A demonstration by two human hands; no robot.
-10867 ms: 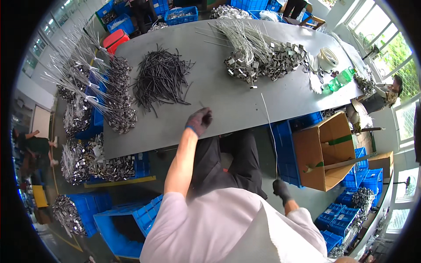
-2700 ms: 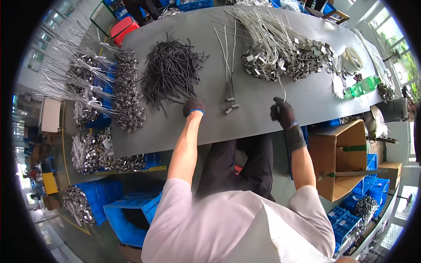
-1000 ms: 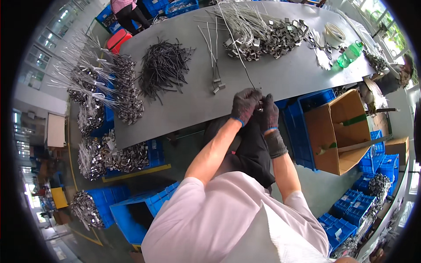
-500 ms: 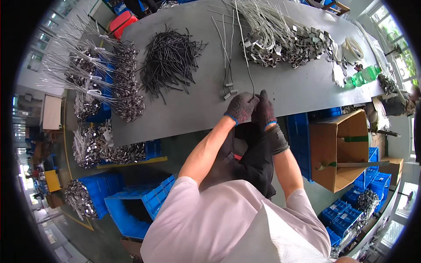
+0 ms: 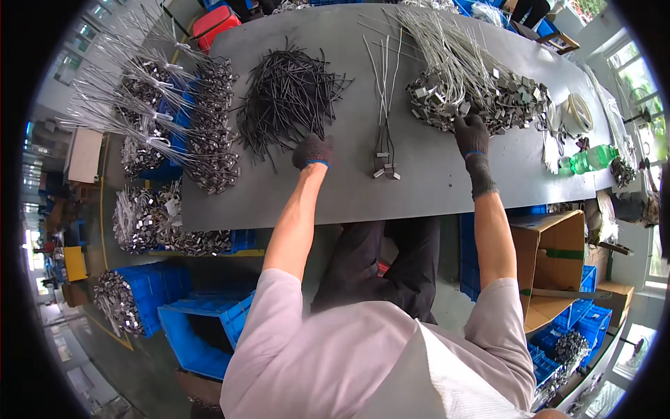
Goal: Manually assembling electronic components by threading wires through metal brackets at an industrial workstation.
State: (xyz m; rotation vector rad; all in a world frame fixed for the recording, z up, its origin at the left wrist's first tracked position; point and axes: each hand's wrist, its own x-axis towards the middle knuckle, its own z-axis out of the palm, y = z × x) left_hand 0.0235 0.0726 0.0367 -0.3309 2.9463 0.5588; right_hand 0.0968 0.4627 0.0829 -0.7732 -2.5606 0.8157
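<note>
Step in hand, my reading from the head view: picking up one part from each pile to join them. Left hand [image 5: 313, 151], gloved, is at the near edge of the heap of black tubes [image 5: 289, 98], fingers curled in; I cannot tell whether it has hold of one. Right hand [image 5: 471, 134], also gloved, touches the near edge of the heap of wired metal clips [image 5: 513, 105], fingers partly bent; whether a clip is pinched I cannot tell. Between the hands, a few sleeved pieces [image 5: 385, 140] lie on the grey table [image 5: 335, 199], black over the wire next to the metal ends. Next move, I judge, calls for drawing out a single wire without dragging its tangled neighbours, then threading a tube onto its free end. Containers: floor-level blue crate [image 5: 159, 297] at left has metal-ended pieces at its mouth; the tilted blue crate [image 5: 230, 318] beside it is dark inside, contents unreadable. Cardboard box [image 5: 558, 241] stands open at right, a strip lying across it.
</note>
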